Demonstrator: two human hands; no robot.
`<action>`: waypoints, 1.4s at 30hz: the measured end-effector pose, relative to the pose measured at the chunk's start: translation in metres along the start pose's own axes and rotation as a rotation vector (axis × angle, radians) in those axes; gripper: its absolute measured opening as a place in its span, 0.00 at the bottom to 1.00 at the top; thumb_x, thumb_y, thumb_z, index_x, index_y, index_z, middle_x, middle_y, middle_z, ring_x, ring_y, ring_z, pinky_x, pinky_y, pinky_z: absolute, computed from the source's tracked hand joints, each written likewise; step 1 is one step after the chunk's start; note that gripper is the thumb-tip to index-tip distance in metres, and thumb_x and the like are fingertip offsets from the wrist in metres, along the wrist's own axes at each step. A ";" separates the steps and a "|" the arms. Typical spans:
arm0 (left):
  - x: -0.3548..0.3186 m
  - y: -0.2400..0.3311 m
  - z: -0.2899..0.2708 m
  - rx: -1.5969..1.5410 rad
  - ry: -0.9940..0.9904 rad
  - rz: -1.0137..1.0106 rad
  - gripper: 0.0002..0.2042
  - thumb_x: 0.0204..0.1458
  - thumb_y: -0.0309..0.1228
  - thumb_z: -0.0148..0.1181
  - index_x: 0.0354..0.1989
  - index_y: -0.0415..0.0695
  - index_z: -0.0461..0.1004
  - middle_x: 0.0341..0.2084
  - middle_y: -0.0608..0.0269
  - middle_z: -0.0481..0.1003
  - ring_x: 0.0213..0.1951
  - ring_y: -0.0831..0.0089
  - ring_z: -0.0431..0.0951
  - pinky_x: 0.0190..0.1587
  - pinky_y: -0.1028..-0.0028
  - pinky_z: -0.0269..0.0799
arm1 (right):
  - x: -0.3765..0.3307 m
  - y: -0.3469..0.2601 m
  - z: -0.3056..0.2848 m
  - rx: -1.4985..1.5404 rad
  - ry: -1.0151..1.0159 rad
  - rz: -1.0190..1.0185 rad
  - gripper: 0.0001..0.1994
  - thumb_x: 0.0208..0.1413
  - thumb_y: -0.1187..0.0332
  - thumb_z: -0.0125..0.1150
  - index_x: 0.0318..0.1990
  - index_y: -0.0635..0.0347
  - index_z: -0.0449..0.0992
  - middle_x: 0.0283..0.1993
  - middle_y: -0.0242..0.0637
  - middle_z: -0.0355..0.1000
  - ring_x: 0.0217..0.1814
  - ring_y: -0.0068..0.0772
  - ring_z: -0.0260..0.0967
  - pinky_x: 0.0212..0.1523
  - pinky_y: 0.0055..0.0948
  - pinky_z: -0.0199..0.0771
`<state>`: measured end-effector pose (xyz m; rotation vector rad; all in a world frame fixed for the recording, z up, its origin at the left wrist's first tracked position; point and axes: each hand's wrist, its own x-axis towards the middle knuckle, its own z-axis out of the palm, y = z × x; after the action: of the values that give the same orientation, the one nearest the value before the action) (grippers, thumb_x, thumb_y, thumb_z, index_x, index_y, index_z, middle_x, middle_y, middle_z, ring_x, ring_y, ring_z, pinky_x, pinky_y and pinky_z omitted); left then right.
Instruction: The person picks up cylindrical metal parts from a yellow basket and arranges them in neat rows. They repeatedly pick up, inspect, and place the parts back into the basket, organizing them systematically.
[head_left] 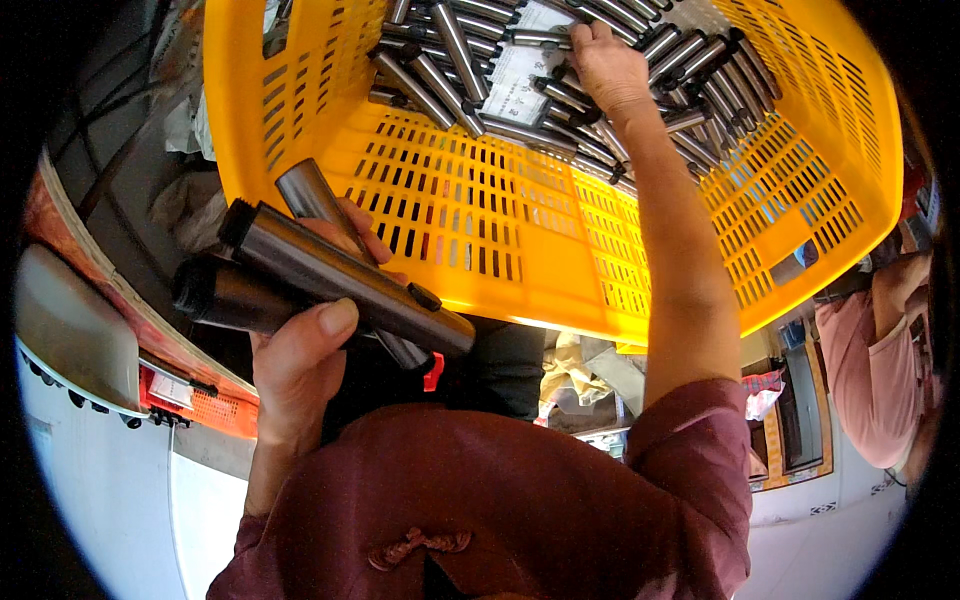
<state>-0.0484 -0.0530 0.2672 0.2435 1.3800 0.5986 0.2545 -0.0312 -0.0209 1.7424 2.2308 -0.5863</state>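
Note:
My left hand (300, 360) is closed around a bundle of dark metal tubes (340, 268) with black ends, some of them threaded. They are held at a slant in front of the near left side of a yellow plastic basket (480, 285). My right hand (608, 68) reaches down into the basket, its fingers closed on the end of a metal tube (540, 38). Around that hand lie many more shiny metal tubes (455, 50), loose and pointing different ways. A white printed sheet (520, 80) shows between them. My right fingertips are partly hidden.
The basket's slotted wall rises between my body and the tubes. At the left is a worn table edge (100, 240) with a pale plastic tray or chair part (75, 320) near it. A person in a pink top (865, 370) is at the far right.

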 end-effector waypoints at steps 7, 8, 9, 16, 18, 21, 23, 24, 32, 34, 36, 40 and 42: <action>-0.001 0.000 0.001 0.012 0.050 -0.013 0.26 0.38 0.34 0.62 0.47 0.36 0.67 0.48 0.50 0.65 0.49 0.63 0.71 0.51 0.61 0.76 | 0.013 0.007 0.004 -0.048 -0.056 0.058 0.14 0.57 0.58 0.57 0.41 0.58 0.68 0.41 0.45 0.73 0.38 0.51 0.77 0.33 0.45 0.79; 0.000 0.000 0.001 0.010 0.039 -0.012 0.26 0.37 0.34 0.62 0.47 0.36 0.67 0.48 0.50 0.65 0.49 0.62 0.71 0.51 0.61 0.76 | 0.012 0.009 0.006 -0.041 -0.026 0.054 0.14 0.57 0.58 0.58 0.41 0.58 0.68 0.40 0.45 0.73 0.37 0.51 0.77 0.34 0.45 0.79; 0.000 0.000 0.000 0.007 0.029 -0.010 0.26 0.37 0.34 0.62 0.47 0.36 0.67 0.48 0.50 0.65 0.49 0.62 0.71 0.51 0.61 0.76 | 0.011 0.011 0.011 -0.034 0.003 0.050 0.14 0.57 0.57 0.58 0.41 0.58 0.68 0.40 0.46 0.73 0.37 0.52 0.77 0.34 0.44 0.79; 0.003 -0.003 0.000 0.011 0.008 -0.031 0.26 0.37 0.34 0.62 0.47 0.37 0.67 0.48 0.50 0.65 0.49 0.62 0.71 0.50 0.61 0.76 | 0.004 0.008 0.017 0.037 0.088 0.130 0.16 0.55 0.57 0.60 0.41 0.58 0.67 0.40 0.46 0.74 0.37 0.52 0.77 0.33 0.44 0.79; 0.001 -0.002 0.004 0.011 0.047 -0.031 0.26 0.37 0.35 0.62 0.47 0.37 0.68 0.48 0.50 0.65 0.49 0.62 0.71 0.51 0.62 0.76 | -0.001 0.004 0.011 0.106 0.135 0.193 0.14 0.55 0.61 0.60 0.43 0.60 0.70 0.40 0.49 0.74 0.38 0.52 0.75 0.34 0.44 0.77; 0.000 -0.001 0.003 0.025 0.049 -0.020 0.26 0.37 0.35 0.62 0.47 0.38 0.67 0.48 0.50 0.65 0.49 0.63 0.71 0.51 0.62 0.75 | -0.011 0.016 -0.008 0.297 0.267 0.399 0.13 0.57 0.65 0.56 0.47 0.61 0.68 0.45 0.56 0.69 0.41 0.61 0.70 0.39 0.49 0.71; -0.001 -0.002 0.001 0.042 0.055 -0.014 0.26 0.37 0.36 0.62 0.48 0.38 0.67 0.48 0.50 0.65 0.49 0.63 0.71 0.51 0.61 0.75 | 0.002 0.031 -0.029 0.393 0.298 0.585 0.15 0.56 0.64 0.58 0.46 0.64 0.69 0.40 0.56 0.72 0.41 0.62 0.71 0.41 0.51 0.70; -0.001 -0.003 0.001 0.049 0.051 -0.009 0.26 0.37 0.36 0.62 0.48 0.38 0.67 0.48 0.50 0.65 0.49 0.63 0.71 0.51 0.61 0.75 | 0.002 0.041 -0.040 0.431 0.237 0.684 0.16 0.56 0.64 0.59 0.47 0.65 0.69 0.40 0.57 0.73 0.42 0.61 0.71 0.42 0.51 0.71; -0.002 -0.002 0.013 0.028 0.029 -0.025 0.26 0.37 0.35 0.62 0.48 0.38 0.67 0.48 0.50 0.65 0.49 0.63 0.71 0.51 0.62 0.75 | 0.023 0.092 -0.024 0.179 0.073 0.542 0.15 0.56 0.67 0.52 0.44 0.70 0.74 0.43 0.58 0.75 0.46 0.57 0.73 0.44 0.48 0.74; -0.002 -0.002 0.015 0.025 0.022 -0.021 0.27 0.37 0.35 0.62 0.48 0.38 0.67 0.48 0.51 0.65 0.50 0.63 0.70 0.52 0.62 0.75 | 0.027 0.092 -0.024 0.217 0.041 0.513 0.14 0.56 0.66 0.50 0.41 0.68 0.77 0.43 0.57 0.75 0.47 0.56 0.74 0.44 0.47 0.74; -0.002 -0.002 0.016 0.030 0.031 -0.035 0.27 0.37 0.35 0.62 0.48 0.38 0.67 0.49 0.51 0.65 0.50 0.63 0.70 0.52 0.62 0.75 | 0.030 0.093 -0.020 0.197 0.001 0.545 0.14 0.56 0.66 0.49 0.41 0.63 0.79 0.43 0.55 0.76 0.46 0.55 0.74 0.46 0.46 0.74; -0.006 -0.004 0.018 0.029 0.053 -0.054 0.26 0.37 0.35 0.62 0.48 0.39 0.67 0.49 0.51 0.65 0.50 0.63 0.70 0.52 0.61 0.75 | 0.033 0.091 -0.034 0.217 -0.123 0.588 0.14 0.56 0.64 0.50 0.42 0.62 0.79 0.43 0.54 0.76 0.47 0.55 0.74 0.47 0.47 0.73; -0.006 -0.005 0.019 0.030 0.049 -0.051 0.26 0.37 0.35 0.62 0.48 0.39 0.67 0.49 0.51 0.65 0.50 0.63 0.70 0.52 0.61 0.75 | 0.026 0.089 -0.036 0.266 -0.020 0.730 0.15 0.56 0.63 0.50 0.44 0.62 0.77 0.44 0.54 0.76 0.48 0.55 0.74 0.47 0.47 0.73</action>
<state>-0.0297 -0.0570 0.2734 0.2180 1.4390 0.5448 0.3356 0.0259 -0.0148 2.4590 1.3707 -0.7216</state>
